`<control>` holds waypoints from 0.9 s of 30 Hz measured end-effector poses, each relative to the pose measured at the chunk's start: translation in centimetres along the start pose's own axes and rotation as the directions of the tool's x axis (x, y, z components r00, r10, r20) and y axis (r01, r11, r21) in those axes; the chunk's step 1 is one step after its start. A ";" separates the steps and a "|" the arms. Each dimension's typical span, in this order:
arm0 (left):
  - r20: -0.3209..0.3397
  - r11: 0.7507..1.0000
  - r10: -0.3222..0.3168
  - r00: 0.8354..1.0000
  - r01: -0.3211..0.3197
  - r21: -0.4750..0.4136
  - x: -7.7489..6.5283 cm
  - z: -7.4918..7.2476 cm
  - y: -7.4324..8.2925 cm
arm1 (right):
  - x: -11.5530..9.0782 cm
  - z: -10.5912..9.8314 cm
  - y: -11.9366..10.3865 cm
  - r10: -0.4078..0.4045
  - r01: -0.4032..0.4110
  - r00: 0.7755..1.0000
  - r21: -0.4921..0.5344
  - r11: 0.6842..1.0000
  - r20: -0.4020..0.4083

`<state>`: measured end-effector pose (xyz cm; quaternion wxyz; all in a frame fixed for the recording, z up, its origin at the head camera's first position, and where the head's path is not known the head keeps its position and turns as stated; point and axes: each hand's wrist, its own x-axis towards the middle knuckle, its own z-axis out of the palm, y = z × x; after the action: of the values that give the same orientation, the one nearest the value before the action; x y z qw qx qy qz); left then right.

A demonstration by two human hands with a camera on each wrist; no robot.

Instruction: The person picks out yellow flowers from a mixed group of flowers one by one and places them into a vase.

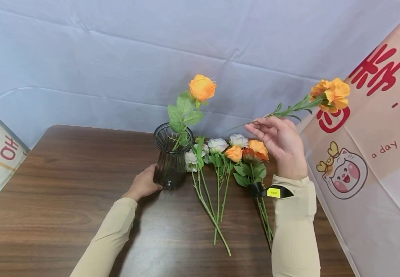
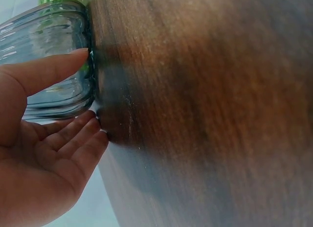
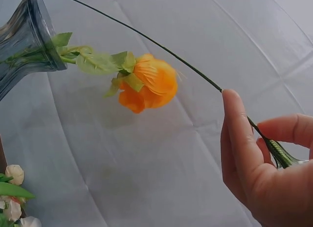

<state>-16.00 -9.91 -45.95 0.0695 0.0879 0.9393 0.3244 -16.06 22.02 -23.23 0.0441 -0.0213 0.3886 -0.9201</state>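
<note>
A dark glass vase with a flared rim stands upright on the table, one orange rose leaning in it. My left hand holds the vase low on its left side; in the left wrist view the thumb lies along the glass and the fingers curve round below. Raised above the table, my right hand pinches the thin green stem of a yellow-orange artificial carnation. Its bloom points right and the bare stem end points left toward the vase. The right wrist view shows the stem between thumb and fingers.
Right of the vase lie white roses, an orange rose and a rust-coloured flower, their stems toward the front of the wooden table. A pale cloth hangs behind, a printed banner at the right.
</note>
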 end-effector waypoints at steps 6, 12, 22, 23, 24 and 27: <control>-0.002 1.000 0.004 1.000 -0.004 0.001 0.0 -0.1 0.1 | 0.3 0.6 0.0 -0.025 0.025 0.999 0.011 1.000 -0.041; -0.008 1.000 0.010 1.000 -0.010 0.002 0.0 -0.1 0.1 | 0.6 1.0 0.0 -0.035 0.037 0.995 0.020 0.999 -0.094; -0.003 1.000 0.007 1.000 -0.007 -0.004 -0.1 -0.1 0.1 | 1.1 1.1 0.2 -0.052 0.055 0.993 0.030 0.998 -0.102; -0.003 1.000 0.004 1.000 -0.004 -0.006 -0.1 -0.1 0.2 | 1.1 1.1 0.2 -0.050 0.053 0.994 0.026 0.998 -0.099; -0.003 1.000 0.006 1.000 -0.006 -0.006 -0.1 -0.1 0.2 | 1.2 1.1 0.3 -0.049 0.052 0.994 0.018 0.999 -0.101; -0.003 1.000 0.002 1.000 -0.002 -0.010 -0.1 -0.1 0.2 | 1.5 1.2 0.5 -0.048 0.047 0.994 -0.010 0.999 -0.103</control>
<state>-15.88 -9.86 -45.74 0.0682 0.0881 0.9377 0.3292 -17.42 20.65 -22.74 0.0018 0.0168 0.3933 -0.9193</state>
